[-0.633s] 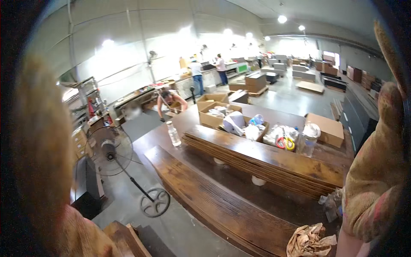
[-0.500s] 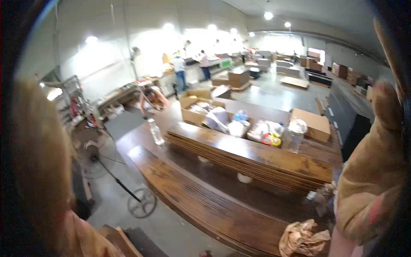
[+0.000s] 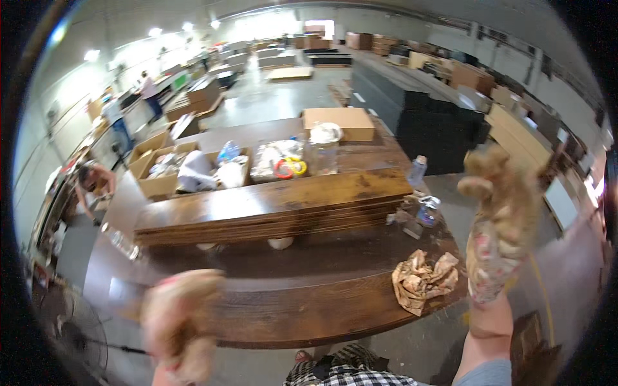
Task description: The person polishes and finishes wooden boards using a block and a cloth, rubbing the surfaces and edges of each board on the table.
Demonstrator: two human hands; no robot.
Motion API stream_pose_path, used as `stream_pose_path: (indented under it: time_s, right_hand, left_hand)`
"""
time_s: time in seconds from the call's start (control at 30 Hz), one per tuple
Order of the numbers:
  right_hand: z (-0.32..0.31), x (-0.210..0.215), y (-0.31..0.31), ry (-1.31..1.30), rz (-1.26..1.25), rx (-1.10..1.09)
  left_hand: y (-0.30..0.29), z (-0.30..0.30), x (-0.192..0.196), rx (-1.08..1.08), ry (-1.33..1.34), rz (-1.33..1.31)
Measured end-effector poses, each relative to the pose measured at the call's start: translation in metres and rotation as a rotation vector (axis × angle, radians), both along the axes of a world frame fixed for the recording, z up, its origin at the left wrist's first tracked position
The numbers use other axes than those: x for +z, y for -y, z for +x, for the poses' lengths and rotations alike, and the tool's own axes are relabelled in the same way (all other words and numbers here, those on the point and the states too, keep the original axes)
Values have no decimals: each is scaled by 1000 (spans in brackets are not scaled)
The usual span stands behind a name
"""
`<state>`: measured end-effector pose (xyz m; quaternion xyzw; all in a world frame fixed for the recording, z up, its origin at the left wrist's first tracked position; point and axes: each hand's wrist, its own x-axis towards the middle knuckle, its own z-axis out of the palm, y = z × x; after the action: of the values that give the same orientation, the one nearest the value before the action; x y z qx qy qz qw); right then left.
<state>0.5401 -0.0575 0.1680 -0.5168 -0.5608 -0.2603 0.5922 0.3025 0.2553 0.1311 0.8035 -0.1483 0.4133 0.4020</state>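
Observation:
My left hand [image 3: 183, 325], in a tan work glove, is raised over the near left part of the dark brown table [image 3: 283, 260]. Motion smears its fingers. Off the table's right end, my right hand [image 3: 499, 231] is held up in a matching glove with reddish marks. Its thumb stands apart from the fingers, and no object shows in it. Nearest to it on the tabletop lies a crumpled brown cloth or paper [image 3: 425, 280]. One long brown wooden board [image 3: 302, 315] lies along the near edge. Behind it rests a stack of similar boards [image 3: 277, 209], raised on pale round supports.
Cardboard boxes [image 3: 158, 186] of wrapped items, a closed carton [image 3: 338, 124] and a clear bottle [image 3: 119, 241] stand on the table. A floor fan [image 3: 71, 328] is at left. Dark stacked panels [image 3: 412, 112] rise beyond the right end. A person [image 3: 96, 183] bends at far left.
The view has swung right and down. Both gloved hands, before large at the picture's sides, now appear smaller and farther in, the left one lower over the table.

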Motion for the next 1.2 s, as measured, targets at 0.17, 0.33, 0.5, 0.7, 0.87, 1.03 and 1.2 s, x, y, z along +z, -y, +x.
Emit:
stream_pose_path:
  time_s: [0.17,0.33,0.5,0.7,0.87,1.03,1.2]
  right_hand:
    - [-6,-117,82,-465,-378,-647]
    - [-30,-231,88,-159,-1070,-962]
    - [9,-229,128,-522,-788,-1105]
    - [20,-177,195,-1174,45,-610]
    - [15,-160,119,-932,-328,-13]
    - [15,-166,84,-451,-592,-117]
    - [107,-187,140,-1093,-65,-154]
  left_hand:
    - [40,94,-66,-348,-468,355]
    - [123,144,-110,-529,-603,608]
    - [163,172,-163,-501,-588,548]
    - [173,204,-162,-575,-504,80]
    - [219,227,-127,-908,-907,-954]
    - [220,220,-132,-772,-950,-1266]
    - [207,217,-159,-642,-399,-61]
